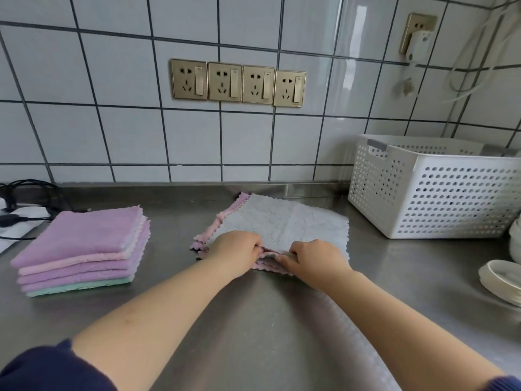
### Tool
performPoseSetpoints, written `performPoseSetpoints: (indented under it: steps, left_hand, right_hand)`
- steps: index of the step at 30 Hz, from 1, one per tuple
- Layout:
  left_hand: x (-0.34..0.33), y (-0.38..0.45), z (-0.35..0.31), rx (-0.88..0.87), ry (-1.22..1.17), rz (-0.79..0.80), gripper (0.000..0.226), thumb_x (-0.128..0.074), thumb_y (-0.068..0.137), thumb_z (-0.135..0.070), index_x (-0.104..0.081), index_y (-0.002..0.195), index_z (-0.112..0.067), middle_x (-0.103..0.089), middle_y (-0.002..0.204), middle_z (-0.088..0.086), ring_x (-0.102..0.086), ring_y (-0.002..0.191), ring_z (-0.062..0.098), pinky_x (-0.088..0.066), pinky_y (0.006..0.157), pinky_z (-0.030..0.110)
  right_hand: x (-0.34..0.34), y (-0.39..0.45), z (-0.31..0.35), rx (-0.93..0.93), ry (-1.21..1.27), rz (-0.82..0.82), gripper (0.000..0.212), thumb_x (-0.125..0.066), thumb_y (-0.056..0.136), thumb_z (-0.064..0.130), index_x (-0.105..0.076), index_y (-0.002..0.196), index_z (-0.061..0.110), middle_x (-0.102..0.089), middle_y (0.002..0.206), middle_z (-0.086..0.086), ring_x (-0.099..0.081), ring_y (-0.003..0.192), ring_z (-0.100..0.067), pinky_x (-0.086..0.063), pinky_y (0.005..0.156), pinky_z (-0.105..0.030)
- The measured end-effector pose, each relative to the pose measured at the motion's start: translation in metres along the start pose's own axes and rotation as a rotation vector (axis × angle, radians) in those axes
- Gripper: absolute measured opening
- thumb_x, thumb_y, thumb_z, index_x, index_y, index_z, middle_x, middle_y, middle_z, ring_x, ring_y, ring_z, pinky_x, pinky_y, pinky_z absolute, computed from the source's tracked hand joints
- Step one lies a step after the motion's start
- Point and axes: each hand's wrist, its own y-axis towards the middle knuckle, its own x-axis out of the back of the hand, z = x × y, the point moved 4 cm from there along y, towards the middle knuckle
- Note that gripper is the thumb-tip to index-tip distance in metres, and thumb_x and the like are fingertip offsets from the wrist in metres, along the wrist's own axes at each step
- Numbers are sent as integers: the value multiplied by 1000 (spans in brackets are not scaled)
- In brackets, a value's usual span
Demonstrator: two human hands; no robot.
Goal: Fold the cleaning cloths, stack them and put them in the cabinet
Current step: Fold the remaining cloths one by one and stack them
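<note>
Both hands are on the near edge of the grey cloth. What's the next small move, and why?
Probably lift that near edge and carry it to the far edge, folding the grey cloth in half. Left hand and right hand both pinch the edge, the cloth lies flat and unfolded on pink ones, and the folded stack waits to the left.

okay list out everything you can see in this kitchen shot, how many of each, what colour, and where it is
Folded cloth stack: one stack, purple, pink and green layers, left on the counter.
Unfolded cloths: a few layered, exact count unclear, grey on top, pink under, centre of the counter.
Basket: one, white perforated plastic, right rear of the counter.
Dishes: a pile, white, far right edge, count unclear.
Wall sockets: four in a row, gold, on the tiled wall.
Plugged socket: one, gold with a white plug, upper right.
Cables: black, far left.
Counter: one, steel.
Left hand: pinches the cloths' near edge.
Right hand: pinches the same edge.
</note>
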Motion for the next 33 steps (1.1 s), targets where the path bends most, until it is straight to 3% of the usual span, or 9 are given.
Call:
performPoseSetpoints:
  steps: [5,7,12,15,19,23,28,31,33]
  left_hand:
    - [-1,0,-1,33,1,16,23,-45,93,-42,-55,89,-22,-64,93,-2,-57,89,20,-40,66,30]
    - [-1,0,-4,29,33,15,29,-45,92,-47,-52,82,-21,-60,85,-2,-56,83,20,-36,62,29]
    - [-1,0,-9,-85,125,-28,16,-45,92,-28,-54,95,-16,-60,100,5,-57,93,28,-40,69,33]
    - [-2,-1,-4,-190,180,19,15,-48,88,-11,-52,102,-13,-57,101,6,-57,90,28,-39,66,34]
    - [-11,4,15,-172,73,17,21,-51,84,-7,-57,101,-17,-54,103,1,-56,95,21,-44,72,32]
    - [-15,10,34,-58,-41,-37,34,-46,83,-6,-68,105,-21,-59,107,-2,-54,104,19,-46,83,33]
    - [-1,16,58,141,-134,-92,32,-38,81,-18,-64,96,-28,-63,102,6,-57,87,27,-44,65,30]
    - [23,18,56,114,-186,-258,37,-43,85,-4,-65,102,-28,-67,110,1,-61,92,26,-50,73,34]
    - [46,14,46,84,-224,-371,36,-44,86,-2,-66,102,-25,-66,108,-10,-61,93,21,-46,66,28]
  right_hand:
    - [7,4,17,143,-292,21,30,-38,100,35,-47,119,12,-53,93,-11,-52,79,-31,-26,45,-29]
    - [6,5,18,161,-332,58,36,-40,100,32,-43,128,11,-48,88,-10,-55,84,-31,-29,45,-29]
    - [4,9,24,186,-404,84,29,-39,100,34,-46,126,23,-47,85,-4,-55,84,-28,-31,46,-27]
    - [4,16,28,57,-362,128,24,-41,97,21,-55,114,12,-62,105,-6,-60,94,-25,-39,61,-27]
    - [7,18,36,31,-350,183,30,-47,94,15,-47,123,8,-59,118,-9,-58,106,-26,-40,71,-29]
    - [12,17,18,22,-256,167,26,-44,89,1,-50,114,9,-57,102,-11,-48,82,-26,-37,66,-31]
    - [14,6,-18,-66,-170,49,13,-43,88,4,-45,89,17,-39,69,1,-49,75,-26,-34,55,-28]
    - [28,1,-40,-151,-46,-110,13,-43,89,8,-52,96,15,-59,79,-6,-58,81,-31,-37,60,-29]
    - [46,-1,-48,-192,92,-257,17,-45,90,12,-57,100,17,-67,91,-10,-60,83,-33,-39,60,-30]
